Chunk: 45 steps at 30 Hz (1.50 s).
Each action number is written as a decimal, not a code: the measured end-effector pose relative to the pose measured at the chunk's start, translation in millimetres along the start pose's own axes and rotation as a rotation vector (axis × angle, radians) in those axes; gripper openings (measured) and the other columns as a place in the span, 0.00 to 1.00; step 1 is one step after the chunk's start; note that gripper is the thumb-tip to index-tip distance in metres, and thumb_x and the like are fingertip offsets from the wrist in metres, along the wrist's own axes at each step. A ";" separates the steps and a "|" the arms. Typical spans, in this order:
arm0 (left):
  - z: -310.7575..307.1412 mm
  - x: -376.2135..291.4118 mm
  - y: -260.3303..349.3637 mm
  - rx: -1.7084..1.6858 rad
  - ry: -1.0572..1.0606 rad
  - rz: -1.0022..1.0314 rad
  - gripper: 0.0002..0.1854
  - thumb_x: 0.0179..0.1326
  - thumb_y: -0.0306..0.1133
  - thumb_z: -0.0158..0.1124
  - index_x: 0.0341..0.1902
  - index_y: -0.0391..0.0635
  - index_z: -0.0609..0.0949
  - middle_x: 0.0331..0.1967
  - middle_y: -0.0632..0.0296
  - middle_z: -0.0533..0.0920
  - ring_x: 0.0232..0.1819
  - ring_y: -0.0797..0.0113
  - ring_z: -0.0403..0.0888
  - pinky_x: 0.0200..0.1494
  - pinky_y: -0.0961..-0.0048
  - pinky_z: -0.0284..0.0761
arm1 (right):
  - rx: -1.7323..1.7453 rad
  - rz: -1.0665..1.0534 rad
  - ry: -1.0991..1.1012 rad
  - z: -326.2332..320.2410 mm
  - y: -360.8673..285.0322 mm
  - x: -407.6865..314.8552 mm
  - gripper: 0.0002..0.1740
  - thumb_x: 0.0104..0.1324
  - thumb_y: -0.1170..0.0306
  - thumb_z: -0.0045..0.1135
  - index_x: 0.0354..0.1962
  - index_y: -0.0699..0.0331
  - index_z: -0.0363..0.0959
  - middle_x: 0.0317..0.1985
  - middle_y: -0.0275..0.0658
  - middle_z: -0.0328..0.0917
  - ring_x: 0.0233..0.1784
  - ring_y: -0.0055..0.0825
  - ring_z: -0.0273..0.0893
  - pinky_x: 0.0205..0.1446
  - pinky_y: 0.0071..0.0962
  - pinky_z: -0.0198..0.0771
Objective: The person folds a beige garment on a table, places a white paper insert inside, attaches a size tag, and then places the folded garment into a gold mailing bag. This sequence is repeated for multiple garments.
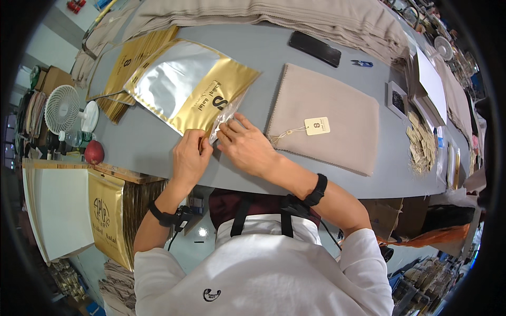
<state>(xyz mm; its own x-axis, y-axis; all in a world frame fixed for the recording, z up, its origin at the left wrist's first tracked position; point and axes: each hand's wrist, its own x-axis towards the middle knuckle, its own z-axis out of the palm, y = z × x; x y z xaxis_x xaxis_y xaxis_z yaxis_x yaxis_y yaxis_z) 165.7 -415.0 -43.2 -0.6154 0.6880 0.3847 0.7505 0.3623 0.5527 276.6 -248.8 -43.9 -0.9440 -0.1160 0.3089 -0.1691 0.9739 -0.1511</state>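
Note:
A gold and silver plastic bag [170, 85] with printed writing lies slanted on the grey table before me. My left hand [191, 152] pinches its near corner between thumb and bent fingers. At the bag's right edge, a clear plastic strip [229, 116] runs under the fingers of my right hand [247, 146], which grips it close beside the left hand; the right fingertips are partly hidden. To the right of that hand rests a folded beige cloth [332, 93] with a zigzag-stitched edge. A cream hang tag [317, 125] on a string lies on top of the cloth.
Behind the bag is a stack of similar bags [132, 59]. Beige cloth [272, 12] is piled along the far edge. A black phone [315, 48], blue thread snips [362, 63], loose tags [421, 144] and a small box [396, 99] lie rightward. A white fan [63, 108] stands left.

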 end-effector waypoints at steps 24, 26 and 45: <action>51.9 101.9 32.4 0.038 -0.290 -0.120 0.12 0.65 0.34 0.67 0.47 0.42 0.84 0.35 0.48 0.88 0.39 0.42 0.86 0.43 0.53 0.79 | 0.265 0.582 -0.120 -63.2 193.6 -29.5 0.20 0.54 0.64 0.77 0.43 0.63 0.85 0.47 0.46 0.85 0.53 0.47 0.82 0.55 0.40 0.77; 54.6 100.2 33.8 0.023 -0.300 -0.114 0.11 0.65 0.33 0.67 0.46 0.41 0.84 0.34 0.49 0.88 0.38 0.44 0.86 0.42 0.55 0.79 | 0.333 0.455 0.003 -55.2 166.0 -33.3 0.18 0.53 0.66 0.77 0.41 0.64 0.85 0.43 0.46 0.84 0.49 0.48 0.81 0.52 0.40 0.77; 59.5 50.6 52.5 -0.153 -0.003 0.087 0.08 0.62 0.30 0.74 0.44 0.45 0.91 0.32 0.62 0.86 0.28 0.64 0.84 0.33 0.71 0.78 | 0.167 -0.162 0.194 -28.4 71.6 -55.4 0.21 0.73 0.58 0.58 0.51 0.66 0.80 0.57 0.46 0.81 0.61 0.40 0.79 0.66 0.45 0.70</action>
<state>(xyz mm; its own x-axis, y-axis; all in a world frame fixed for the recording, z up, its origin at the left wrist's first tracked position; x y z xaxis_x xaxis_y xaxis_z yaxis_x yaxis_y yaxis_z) 188.3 -323.8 -38.7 -0.5487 0.7143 0.4343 0.7556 0.2016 0.6232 324.8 -167.1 -45.2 -0.8320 -0.2126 0.5125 -0.3728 0.8983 -0.2325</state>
